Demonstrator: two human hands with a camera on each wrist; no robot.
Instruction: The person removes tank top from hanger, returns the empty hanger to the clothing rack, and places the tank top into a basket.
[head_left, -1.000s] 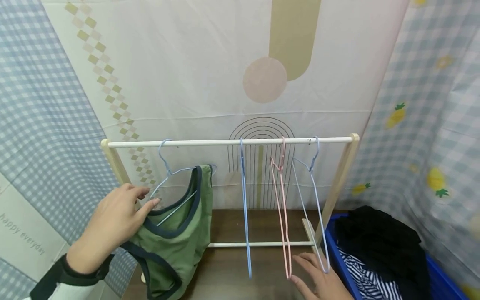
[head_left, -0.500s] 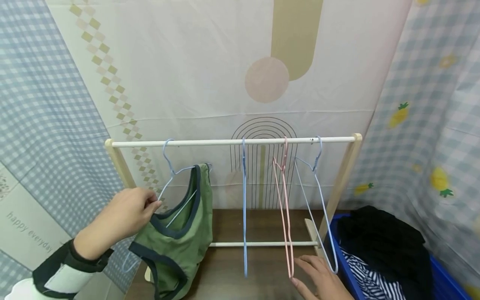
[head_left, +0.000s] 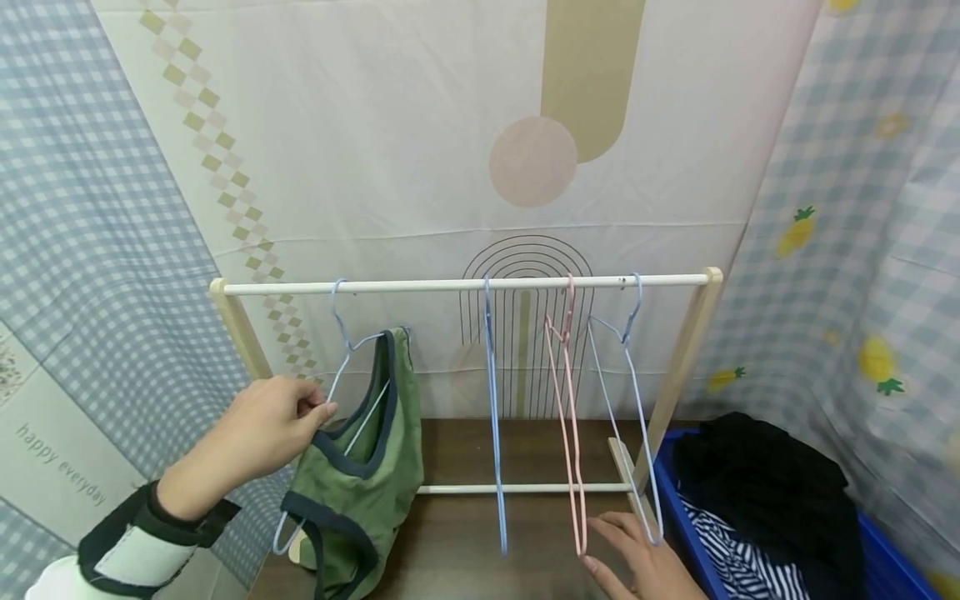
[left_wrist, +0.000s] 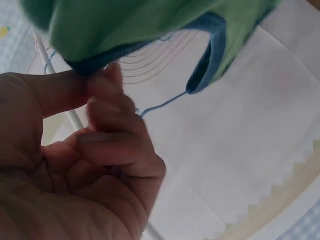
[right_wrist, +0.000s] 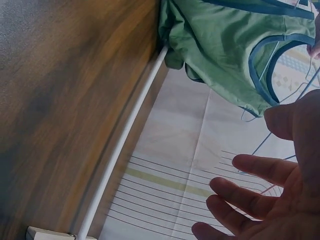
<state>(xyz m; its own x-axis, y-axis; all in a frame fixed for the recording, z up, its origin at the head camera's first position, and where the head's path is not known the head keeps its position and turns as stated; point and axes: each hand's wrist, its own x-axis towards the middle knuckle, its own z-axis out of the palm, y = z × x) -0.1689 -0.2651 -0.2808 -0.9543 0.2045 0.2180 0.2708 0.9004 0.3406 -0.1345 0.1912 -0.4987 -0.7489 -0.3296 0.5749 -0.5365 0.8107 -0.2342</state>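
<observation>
A green tank top [head_left: 375, 508] with dark trim hangs by its far strap from a light blue wire hanger [head_left: 348, 345] at the left of the rack. My left hand [head_left: 266, 425] pinches the near strap's dark trim between thumb and fingers, beside the hanger's sloping wire. In the left wrist view the green cloth [left_wrist: 140, 25] spreads above those fingertips. Below the pinched strap, the hanger's near end pokes out. My right hand [head_left: 637, 554] holds nothing; its fingers are spread beside the lower end of a pink hanger [head_left: 577, 467]. The right wrist view shows these fingers [right_wrist: 245, 195] apart.
A white rail [head_left: 420, 286] on wooden posts carries the hangers, including a blue one [head_left: 495, 417] mid-rail and another [head_left: 640, 417] at the right. On the right, a blue basket [head_left: 903, 560] holds black cloth [head_left: 757, 483] and striped cloth [head_left: 738, 554].
My left hand has shifted slightly right and down with the pinched strap, and the hanger's lower end has come into view. My right hand stays by the pink hanger.
</observation>
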